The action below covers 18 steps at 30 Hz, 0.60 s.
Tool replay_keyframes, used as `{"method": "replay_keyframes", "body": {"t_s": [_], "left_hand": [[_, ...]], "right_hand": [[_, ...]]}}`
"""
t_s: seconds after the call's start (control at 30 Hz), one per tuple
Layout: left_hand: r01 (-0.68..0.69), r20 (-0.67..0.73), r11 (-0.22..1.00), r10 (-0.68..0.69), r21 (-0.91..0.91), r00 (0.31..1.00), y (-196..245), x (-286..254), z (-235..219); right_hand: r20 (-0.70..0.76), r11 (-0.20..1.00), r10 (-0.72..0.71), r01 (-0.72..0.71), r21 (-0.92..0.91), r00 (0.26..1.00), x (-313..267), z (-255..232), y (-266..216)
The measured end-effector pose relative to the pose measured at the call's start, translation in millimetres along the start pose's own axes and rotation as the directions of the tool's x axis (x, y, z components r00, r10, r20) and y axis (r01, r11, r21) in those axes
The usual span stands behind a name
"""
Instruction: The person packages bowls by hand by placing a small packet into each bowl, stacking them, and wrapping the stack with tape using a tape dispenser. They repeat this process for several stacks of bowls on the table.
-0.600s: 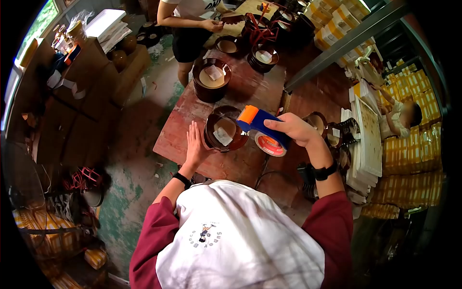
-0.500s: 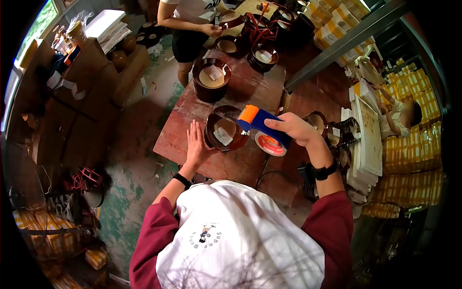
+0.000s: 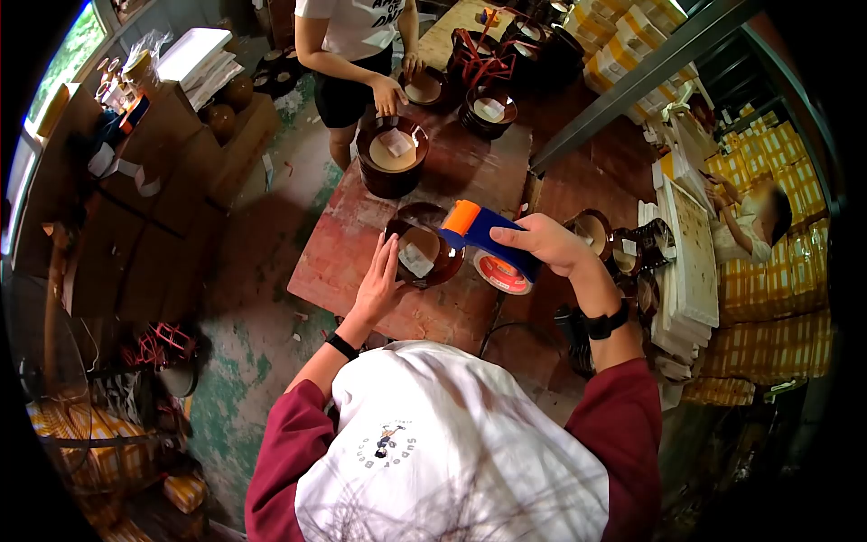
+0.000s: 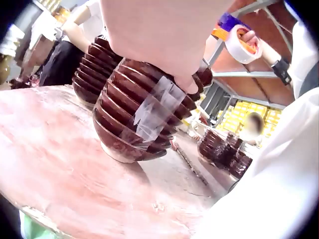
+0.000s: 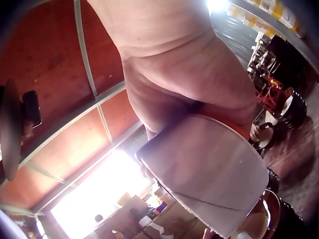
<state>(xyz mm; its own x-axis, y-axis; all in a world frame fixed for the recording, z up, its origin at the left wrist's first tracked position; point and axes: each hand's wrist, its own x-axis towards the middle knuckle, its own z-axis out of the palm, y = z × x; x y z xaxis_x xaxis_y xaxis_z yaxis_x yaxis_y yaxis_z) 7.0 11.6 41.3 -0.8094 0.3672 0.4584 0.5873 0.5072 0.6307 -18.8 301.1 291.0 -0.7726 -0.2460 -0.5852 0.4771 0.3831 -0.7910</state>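
1. Head view: the stack (image 3: 444, 267) of brown bowls stands on the table (image 3: 330, 248), close before the person, where both hands can reach it.
2. The left hand (image 3: 377, 291) has its fingers nearly straight and close together, and lies against the side and rim of the stack. It seems placed so to keep the bowls steady and aligned.
3. The right hand (image 3: 553, 247) is clamped on the dispenser (image 3: 492, 237), with the thumb over its blue body. The orange end points to the far right rim of the stack, probably so that the tape can meet the bowls there. Whether tape is stretched between them, I cannot tell.
4. In the left wrist view, a clear strip (image 4: 159, 107) lies across several bowl sides, which probably helps to hold them together.
5. A paper slip (image 3: 415, 259) lies inside the top bowl. Another stack (image 3: 390, 183) stands just beyond, near a second person's hand (image 3: 388, 93).
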Motion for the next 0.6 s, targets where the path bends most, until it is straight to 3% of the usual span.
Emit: {"method": "replay_keyframes", "body": {"t_s": [0.07, 0.17, 0.27, 0.37, 0.47, 0.6], "left_hand": [[-0.020, -0.021, 1.000, 0.020, -0.008, 1.000, -2, -2, -3], [-0.110, 0.082, 0.990, 0.103, 0.085, 0.991, -10, 0, -22], [-0.178, 0.102, 0.982, 0.171, 0.059, 0.980, -21, 7, -29], [-0.173, 0.096, 0.976, 0.161, 0.132, 0.982, -14, 12, -35], [-0.083, 0.043, 0.996, 0.081, 0.029, 0.996, 4, 12, -36], [-0.065, -0.002, 0.994, 0.066, 0.093, 0.998, 16, 18, -26]], "right_hand": [[-0.008, 1.000, 0.001, 0.000, 0.016, 1.000, 0, -1, 4], [-0.004, 1.000, 0.003, -0.003, 0.020, 1.000, -1, -1, 7], [0.008, 1.000, -0.010, 0.010, 0.016, 1.000, 0, -1, 8], [0.015, 1.000, -0.028, 0.028, 0.001, 0.999, 1, -1, 10], [0.033, 1.000, -0.025, 0.025, 0.002, 0.999, -2, 0, 4], [0.037, 0.999, -0.045, 0.044, 0.021, 0.998, -1, 1, 5]]}}
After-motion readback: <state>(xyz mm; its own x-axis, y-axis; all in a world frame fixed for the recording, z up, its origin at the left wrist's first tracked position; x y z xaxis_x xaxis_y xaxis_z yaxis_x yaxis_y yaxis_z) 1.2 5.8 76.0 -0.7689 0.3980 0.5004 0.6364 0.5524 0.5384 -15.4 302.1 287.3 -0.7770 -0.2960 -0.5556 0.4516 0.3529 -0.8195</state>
